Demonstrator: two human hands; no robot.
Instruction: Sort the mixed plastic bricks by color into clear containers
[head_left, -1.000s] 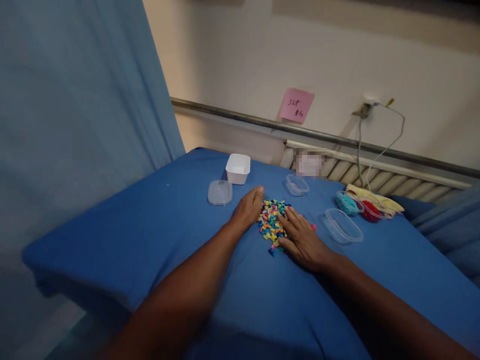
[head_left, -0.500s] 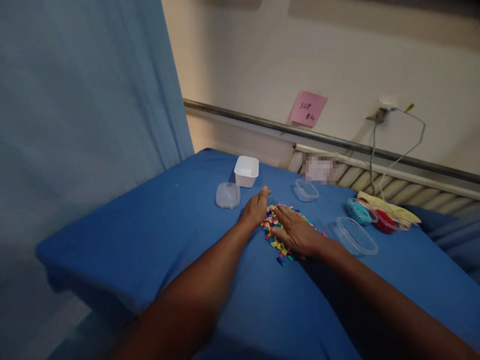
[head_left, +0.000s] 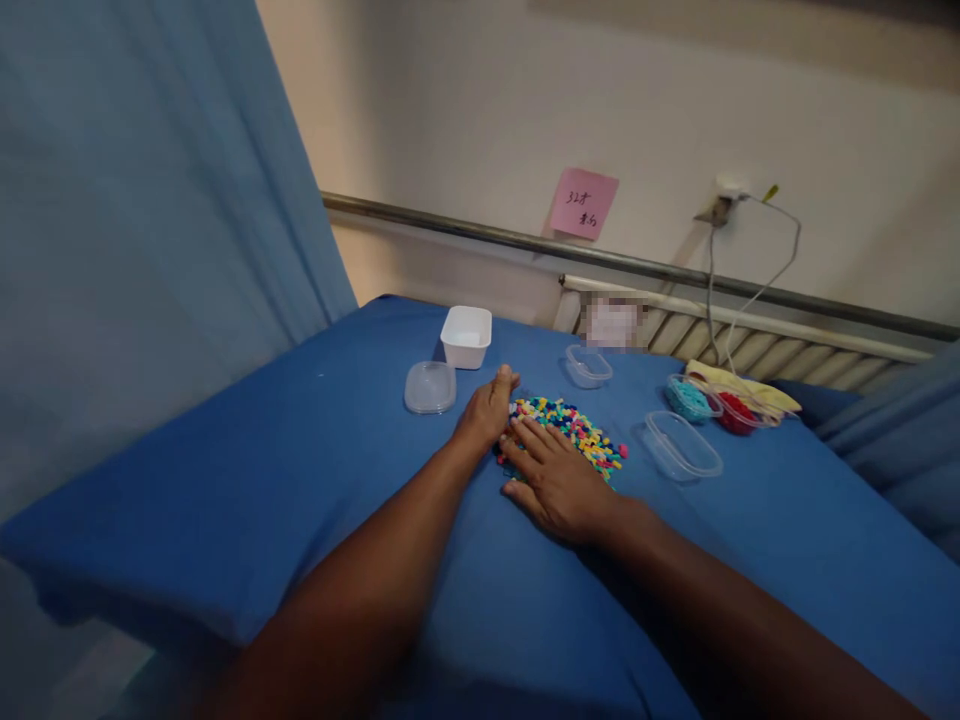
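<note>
The right hand (head_left: 559, 480) has slid leftward over the last second, from the pile's right side to its near left part, so its fingertips now come close to the left hand (head_left: 486, 415). It lies flat, palm down, fingers a little apart; the left is still on edge at the pile's left border, straight, thumb uppermost, like a low wall. I take it the pieces are being swept against that wall, with neither hand gripping any.

The pile (head_left: 586, 435) sits under the right hand's fingers and spreads beyond and to the right of them: small bits in yellow, white, blue, teal and pink, mixed and low, too tiny to make out singly.

Just beyond the left hand are a clear lid (head_left: 430, 385) and a white tub (head_left: 465, 357); well to the right of the right hand stands a clear container (head_left: 679, 468).
</note>
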